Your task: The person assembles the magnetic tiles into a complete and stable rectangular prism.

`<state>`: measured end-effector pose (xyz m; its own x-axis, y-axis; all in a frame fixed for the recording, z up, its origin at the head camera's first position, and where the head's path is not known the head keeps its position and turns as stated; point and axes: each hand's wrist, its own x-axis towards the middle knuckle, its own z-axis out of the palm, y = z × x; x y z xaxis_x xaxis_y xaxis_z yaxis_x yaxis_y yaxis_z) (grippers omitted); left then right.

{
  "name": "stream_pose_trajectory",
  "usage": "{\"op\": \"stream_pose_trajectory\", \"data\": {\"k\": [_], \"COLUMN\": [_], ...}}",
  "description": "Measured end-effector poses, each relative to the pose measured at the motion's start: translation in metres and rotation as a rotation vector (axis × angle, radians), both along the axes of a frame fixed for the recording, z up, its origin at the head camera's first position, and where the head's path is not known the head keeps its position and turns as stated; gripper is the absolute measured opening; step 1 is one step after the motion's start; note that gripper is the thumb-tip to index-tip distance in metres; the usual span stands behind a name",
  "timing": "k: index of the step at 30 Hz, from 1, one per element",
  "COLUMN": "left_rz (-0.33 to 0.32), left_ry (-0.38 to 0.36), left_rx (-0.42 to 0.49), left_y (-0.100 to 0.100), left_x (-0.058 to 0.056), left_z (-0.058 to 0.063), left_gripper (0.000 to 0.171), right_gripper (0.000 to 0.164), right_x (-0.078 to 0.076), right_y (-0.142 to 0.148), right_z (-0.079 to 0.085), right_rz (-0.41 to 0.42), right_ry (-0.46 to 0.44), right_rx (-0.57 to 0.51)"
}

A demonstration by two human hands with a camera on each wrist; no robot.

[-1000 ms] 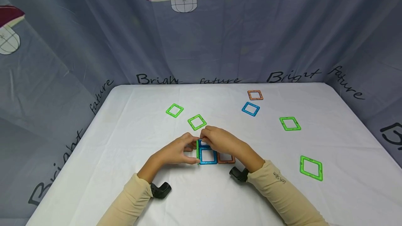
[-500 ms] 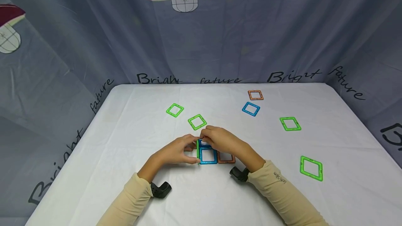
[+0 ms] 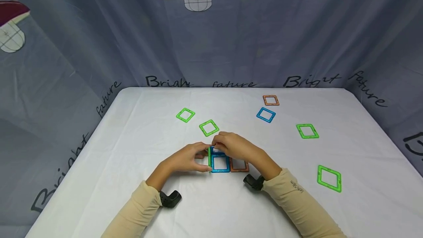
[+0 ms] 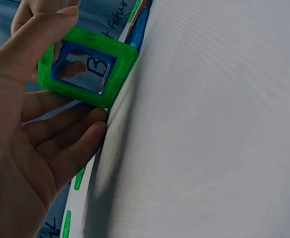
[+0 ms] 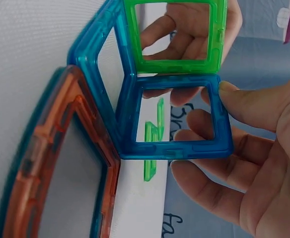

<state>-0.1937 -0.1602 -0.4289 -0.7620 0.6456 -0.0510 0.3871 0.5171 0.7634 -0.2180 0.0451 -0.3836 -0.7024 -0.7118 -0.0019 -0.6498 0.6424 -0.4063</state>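
Note:
In the head view my left hand [image 3: 185, 159] holds an upright green square magnetic tile [image 3: 209, 161], its thumb at the near edge and a finger at the far edge. My right hand [image 3: 232, 145] pinches the upper edge of an upright blue magnetic tile [image 5: 175, 150], thumb in front and fingers behind. These two tiles meet at a corner. Both stand along edges of a flat blue tile [image 3: 220, 170], and an orange tile [image 3: 240, 170] lies flat against its right side. The right hand partly covers the upright blue tile and the orange tile in the head view.
Two green tiles, one nearer [image 3: 209, 127] and one farther [image 3: 185, 115], lie beyond the hands. A blue tile [image 3: 266, 115] and an orange tile [image 3: 271, 100] lie at the back. Two more green tiles, one [image 3: 307, 131] and another [image 3: 329, 178], lie right on the white-covered table [image 3: 148, 120].

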Motion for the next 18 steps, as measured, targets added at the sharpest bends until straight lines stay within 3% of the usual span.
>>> {"op": "stream_pose_trajectory", "data": {"k": [8, 13, 18], "left_rz": [-0.025, -0.017, -0.021], "left_ry": [-0.012, -0.026, -0.041], "left_rx": [-0.003, 0.007, 0.013], "left_y": [0.000, 0.000, -0.001], "left_x": [-0.003, -0.003, -0.005], "left_z": [-0.001, -0.001, -0.002], "left_gripper": [0.066, 0.064, 0.062], "right_gripper": [0.020, 0.043, 0.061], "right_x": [-0.012, -0.043, -0.076], "right_y": [0.003, -0.003, -0.013], "right_z": [0.006, 0.018, 0.018], "right_rz": [0.001, -0.049, -0.069], "right_ry": [-0.105, -0.107, -0.065], "right_rx": [0.046, 0.132, 0.264]}}
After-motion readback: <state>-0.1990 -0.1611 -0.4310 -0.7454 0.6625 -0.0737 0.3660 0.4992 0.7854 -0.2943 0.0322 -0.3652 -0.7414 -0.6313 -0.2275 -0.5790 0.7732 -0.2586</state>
